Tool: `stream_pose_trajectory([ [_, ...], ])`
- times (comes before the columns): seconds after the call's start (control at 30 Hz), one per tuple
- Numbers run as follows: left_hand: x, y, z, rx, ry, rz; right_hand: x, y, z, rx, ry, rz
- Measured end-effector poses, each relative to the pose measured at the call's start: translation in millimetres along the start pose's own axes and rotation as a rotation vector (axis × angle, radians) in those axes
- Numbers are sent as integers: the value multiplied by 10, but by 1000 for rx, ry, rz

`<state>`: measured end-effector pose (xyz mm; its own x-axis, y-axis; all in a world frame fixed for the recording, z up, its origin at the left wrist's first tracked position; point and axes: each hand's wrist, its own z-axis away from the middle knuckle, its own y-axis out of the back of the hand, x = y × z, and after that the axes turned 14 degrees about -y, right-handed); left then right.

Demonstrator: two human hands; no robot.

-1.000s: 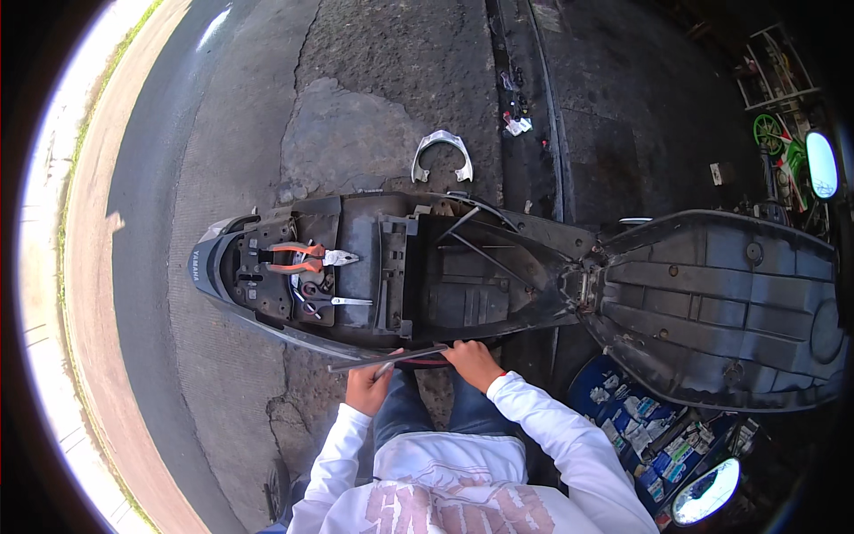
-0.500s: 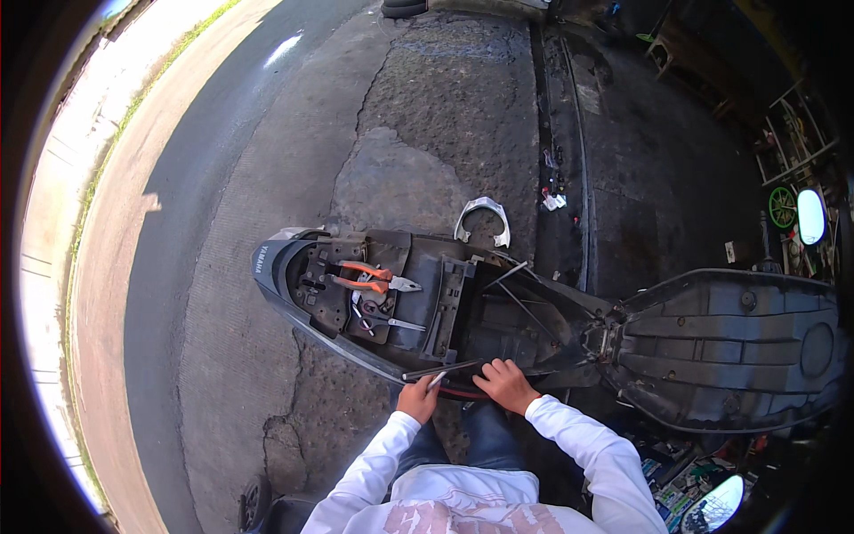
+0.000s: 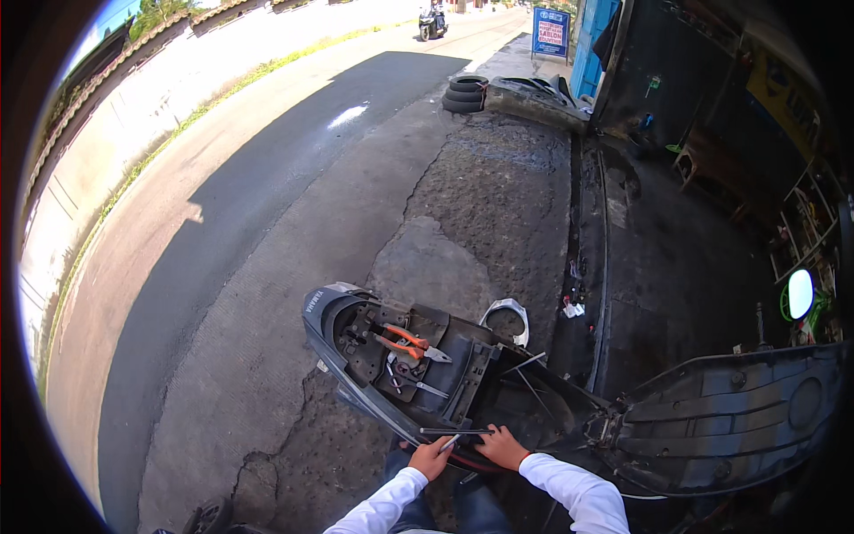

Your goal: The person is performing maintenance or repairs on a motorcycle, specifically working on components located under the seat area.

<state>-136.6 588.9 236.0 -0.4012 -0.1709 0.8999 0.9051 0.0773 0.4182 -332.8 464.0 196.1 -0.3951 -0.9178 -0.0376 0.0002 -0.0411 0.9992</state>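
Note:
My left hand [image 3: 430, 459] is closed around a thin silver tool [image 3: 450, 442], most of which its fingers hide. A slim dark bar [image 3: 445, 432] lies just above it, along the near edge of the scooter's open rear body [image 3: 374, 407]. My right hand [image 3: 503, 448] is bent at that same edge, its fingers drawn together by the bar's right end; what they grip, if anything, is hidden. Orange-handled pliers [image 3: 413, 348] rest in the rear tray, and a second, dark-handled tool with slim metal jaws [image 3: 431, 389] lies beside them.
The raised seat [image 3: 712, 427] reaches out to the right. A silver curved grab rail [image 3: 525, 331] stands on the ground beyond the body. Stacked tyres [image 3: 464, 94] and a blue sign [image 3: 551, 32] are far ahead; a motorbike rider [image 3: 433, 21] is on the road.
The head view has tilted up, so the scooter and both hands sit lower in the picture and more road shows. Both hands stay at the scooter's near edge, the silver tool still in the left.

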Motion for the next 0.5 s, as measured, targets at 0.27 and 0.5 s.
stream_pose_trajectory([
  [0.27, -21, -4, -1, 21, -37, -43, 8, 72, -55, -103, -8, -53],
  [0.5, -64, -62, -16, 61, -46, 35, 21, 48, -58, -118, -39, -135],
])
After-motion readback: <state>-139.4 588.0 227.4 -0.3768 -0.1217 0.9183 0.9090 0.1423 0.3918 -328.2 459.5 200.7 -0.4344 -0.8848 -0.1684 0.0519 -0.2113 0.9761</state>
